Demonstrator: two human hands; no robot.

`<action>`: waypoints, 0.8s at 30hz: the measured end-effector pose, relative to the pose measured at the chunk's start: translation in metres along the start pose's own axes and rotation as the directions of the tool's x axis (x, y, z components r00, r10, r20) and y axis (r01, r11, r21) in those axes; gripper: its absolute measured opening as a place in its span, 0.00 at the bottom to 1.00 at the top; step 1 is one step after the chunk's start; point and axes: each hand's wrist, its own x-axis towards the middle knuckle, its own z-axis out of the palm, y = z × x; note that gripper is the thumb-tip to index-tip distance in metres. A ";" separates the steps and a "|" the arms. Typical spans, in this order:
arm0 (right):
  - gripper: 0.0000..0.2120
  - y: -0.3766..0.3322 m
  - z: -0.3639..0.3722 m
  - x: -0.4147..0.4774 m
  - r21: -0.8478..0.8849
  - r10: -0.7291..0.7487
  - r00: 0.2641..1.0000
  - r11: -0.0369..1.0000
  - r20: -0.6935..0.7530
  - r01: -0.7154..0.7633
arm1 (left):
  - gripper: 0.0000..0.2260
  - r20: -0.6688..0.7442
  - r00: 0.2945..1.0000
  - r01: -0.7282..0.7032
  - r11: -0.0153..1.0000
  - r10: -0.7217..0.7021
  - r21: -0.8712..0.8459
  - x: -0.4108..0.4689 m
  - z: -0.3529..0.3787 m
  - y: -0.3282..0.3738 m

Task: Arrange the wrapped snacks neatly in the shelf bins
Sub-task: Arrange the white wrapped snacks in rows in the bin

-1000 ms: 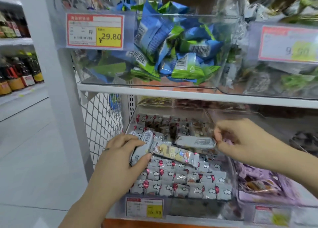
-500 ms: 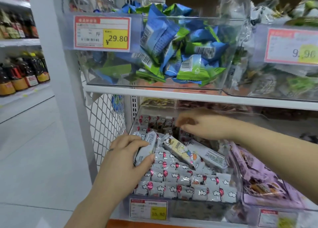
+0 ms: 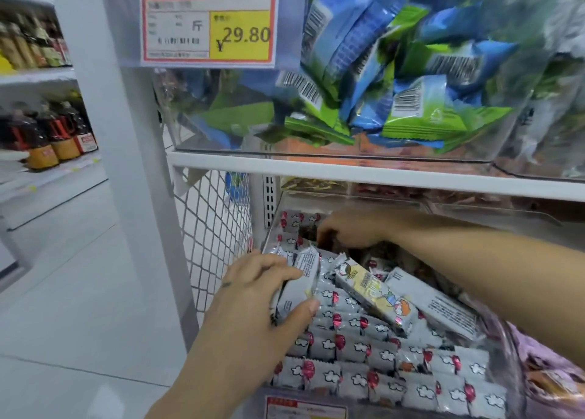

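A clear lower bin point(image 3: 340, 409) holds rows of grey wrapped snacks point(image 3: 357, 377) printed with white clouds and red shapes. My left hand point(image 3: 262, 295) grips a small stack of grey snack bars point(image 3: 300, 285) at the bin's left side, thumb under them. Two loose bars, one yellow-faced point(image 3: 375, 295) and one with its grey printed back up point(image 3: 433, 304), lie slanted on top of the rows. My right hand point(image 3: 351, 228) reaches deep into the back of the bin with fingers curled down among the snacks; what it holds is hidden.
Above the white shelf rail point(image 3: 380, 175), a clear bin of blue and green packets point(image 3: 395, 80) carries a 29.80 price tag point(image 3: 209, 23). A purple-packet bin point(image 3: 544, 371) stands to the right. A wire mesh side panel point(image 3: 215, 228) is on the left, with bottles point(image 3: 47, 134) across the aisle.
The view has moved closer and lower. My right hand has let go of the grey-backed bar, which now lies on the rows, and has reached to the bin's back. The left hand keeps its stack.
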 end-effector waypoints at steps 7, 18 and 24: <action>0.22 0.015 0.001 -0.051 0.117 0.029 0.934 0.993 -0.355 0.013 | 0.29 -0.001 1.000 -0.013 1.000 0.013 0.019 -0.001 0.002 -0.002; 0.19 0.012 0.018 -0.124 0.165 0.247 0.698 0.969 -0.672 -0.183 | 0.26 0.003 1.000 0.024 0.999 -0.024 0.026 -0.005 0.002 0.004; 0.15 -0.040 0.015 -0.154 0.233 0.130 0.848 0.972 -0.514 -0.008 | 0.26 -0.021 0.999 0.037 0.998 -0.036 0.049 -0.007 -0.004 0.014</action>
